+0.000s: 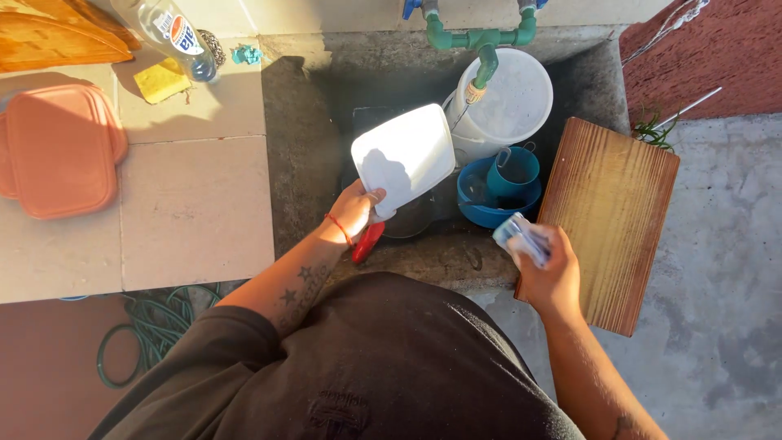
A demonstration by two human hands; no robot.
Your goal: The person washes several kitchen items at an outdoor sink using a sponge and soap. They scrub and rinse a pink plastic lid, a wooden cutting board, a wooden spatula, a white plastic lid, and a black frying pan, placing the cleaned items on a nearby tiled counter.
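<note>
Clearly, a white plastic lid [403,157] is being grasped by the left hand [355,209] over the stone sink [297,155], while a crumpled cloth [521,238] is being clenched in the right hand [552,271] beside a wooden board [615,216].

Clear plastic bottle [173,37] lying at the table's far edge. Carries a white, blue and red label [179,33].

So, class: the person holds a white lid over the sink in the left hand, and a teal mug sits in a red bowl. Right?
Not quite: the head view shows the teal mug in a blue bowl, not red. The left hand does hold the white lid over the sink.
</note>
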